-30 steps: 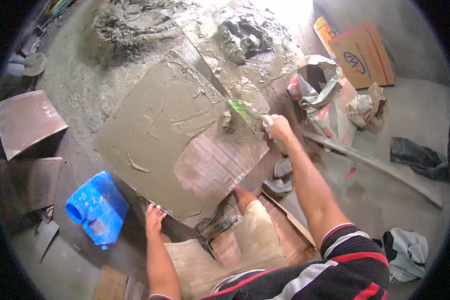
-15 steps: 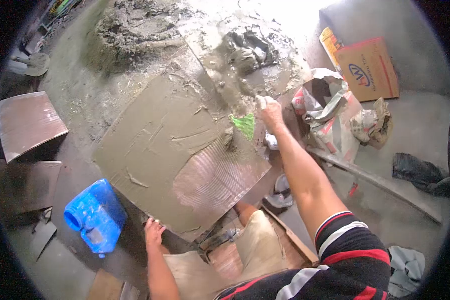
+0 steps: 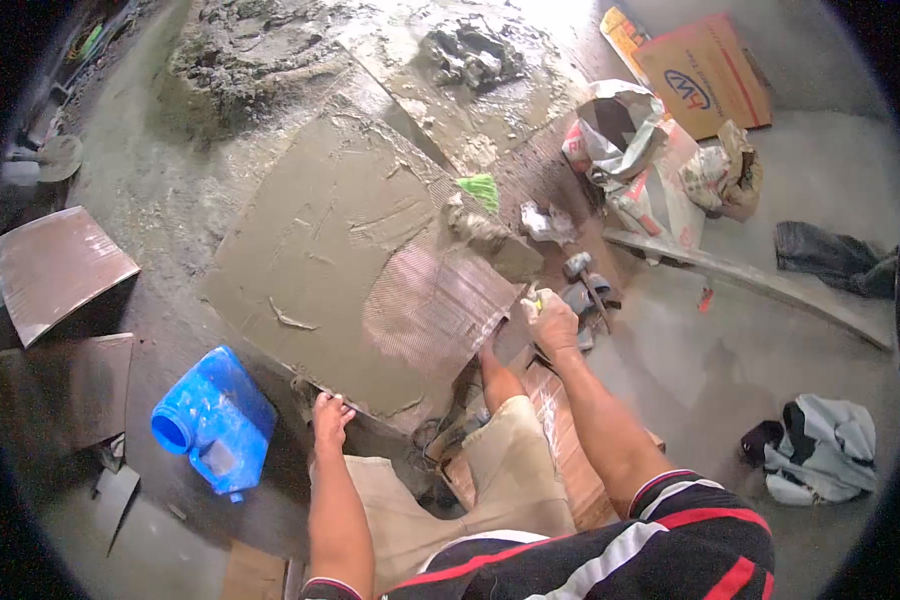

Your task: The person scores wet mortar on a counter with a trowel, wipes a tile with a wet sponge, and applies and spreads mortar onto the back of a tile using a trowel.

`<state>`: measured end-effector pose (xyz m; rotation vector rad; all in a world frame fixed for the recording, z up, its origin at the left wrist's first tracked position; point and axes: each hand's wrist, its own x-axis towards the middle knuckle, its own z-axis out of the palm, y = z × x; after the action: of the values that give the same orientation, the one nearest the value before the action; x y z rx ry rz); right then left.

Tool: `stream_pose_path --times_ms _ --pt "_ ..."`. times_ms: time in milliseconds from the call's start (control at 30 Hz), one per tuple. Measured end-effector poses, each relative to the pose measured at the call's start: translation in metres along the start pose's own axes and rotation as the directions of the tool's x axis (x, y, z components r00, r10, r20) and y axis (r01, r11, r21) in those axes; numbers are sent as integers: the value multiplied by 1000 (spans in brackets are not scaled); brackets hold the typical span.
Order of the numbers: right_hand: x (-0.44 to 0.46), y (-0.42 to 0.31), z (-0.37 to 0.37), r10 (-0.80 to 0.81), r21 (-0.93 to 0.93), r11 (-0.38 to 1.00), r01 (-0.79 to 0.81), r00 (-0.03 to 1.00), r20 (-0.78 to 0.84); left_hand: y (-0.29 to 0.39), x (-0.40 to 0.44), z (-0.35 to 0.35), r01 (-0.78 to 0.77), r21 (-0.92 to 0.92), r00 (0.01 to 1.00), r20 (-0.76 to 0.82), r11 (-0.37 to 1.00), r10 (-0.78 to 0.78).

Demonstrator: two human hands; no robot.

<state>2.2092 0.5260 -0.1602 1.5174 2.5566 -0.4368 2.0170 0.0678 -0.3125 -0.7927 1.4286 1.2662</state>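
A large tile (image 3: 420, 310) lies back side up, its ribbed underside mostly coated in grey mortar (image 3: 300, 240). A pinkish-brown ribbed patch near its right corner shows through. My left hand (image 3: 332, 412) grips the tile's near left edge, fingers over the rim. My right hand (image 3: 554, 322), just off the tile's right corner, is closed around a yellowish handle. Beside it, a mortar-smeared trowel blade (image 3: 515, 260) lies over the tile's right edge, with a lump of mortar (image 3: 475, 225) along it. The join between handle and blade is hard to see.
Mortar heaps (image 3: 470, 55) lie at the back. A blue jug (image 3: 215, 420) stands at left, near other tiles (image 3: 62, 270). To the right are an opened bag (image 3: 650, 190), a cardboard box (image 3: 705, 75), a long bar (image 3: 750, 275), a hammer (image 3: 585, 275) and cloth (image 3: 820, 450).
My right hand has come back toward me from the tile's far right side to its near right corner. The view has shifted; my left hand stays on the edge.
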Motion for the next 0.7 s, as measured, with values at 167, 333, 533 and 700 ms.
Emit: stream_pose_path --times_ms 167,333,533,700 --pt "-46 4 -3 114 -42 993 -113 993 18 6 12 -10 31 138 1000 -2 990 -31" --pt "-40 26 24 38 60 997 -47 988 148 0 6 -1 -6 123 1000 -28 992 9" --pt "-15 85 64 275 -97 961 -258 896 349 -4 -3 5 -31 139 999 -24 990 34" --pt "-38 111 37 88 151 977 -152 927 364 5 -3 16 -14 137 996 -86 990 26"
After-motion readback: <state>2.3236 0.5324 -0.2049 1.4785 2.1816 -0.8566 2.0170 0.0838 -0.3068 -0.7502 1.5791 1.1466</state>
